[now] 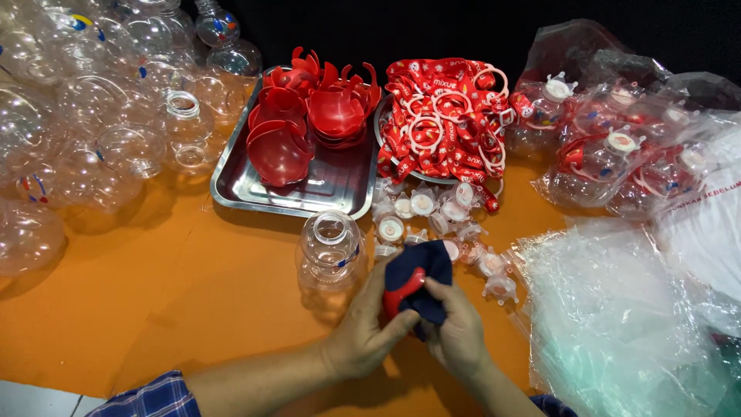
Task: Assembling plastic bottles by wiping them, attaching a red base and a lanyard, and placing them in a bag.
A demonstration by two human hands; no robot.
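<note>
Both forearms are bare from wrist to near the elbow, and the hands, the left hand and the right hand, wear no gloves, rings or watch. At the lower edge, each arm shows the end of a pushed-up sleeve in a blue, white and red plaid weave.

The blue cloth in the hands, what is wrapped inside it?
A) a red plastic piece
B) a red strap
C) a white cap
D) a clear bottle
A: both the left hand and the right hand press the dark blue cloth around a red plastic piece, which peeks out between the folds.
</note>
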